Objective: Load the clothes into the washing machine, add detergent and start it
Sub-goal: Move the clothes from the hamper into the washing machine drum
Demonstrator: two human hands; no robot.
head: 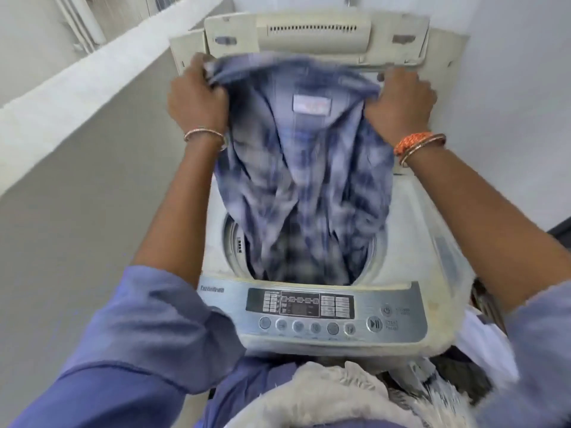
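A blue and white checked shirt [302, 168] hangs over the open top-loading washing machine [411, 223], its lower part down inside the drum. My left hand [197, 97] grips the shirt's collar at the left. Gripping the collar at the right is my right hand [401, 100]. The shirt is blurred. The machine's lid [315, 35] stands raised at the back. Its control panel [327, 313] with buttons faces me at the front.
More clothes, pale and dark, lie in a heap [349, 393] below the machine's front, near my body. A white wall stands to the right, and a white ledge [92, 78] runs along the left above a grey floor.
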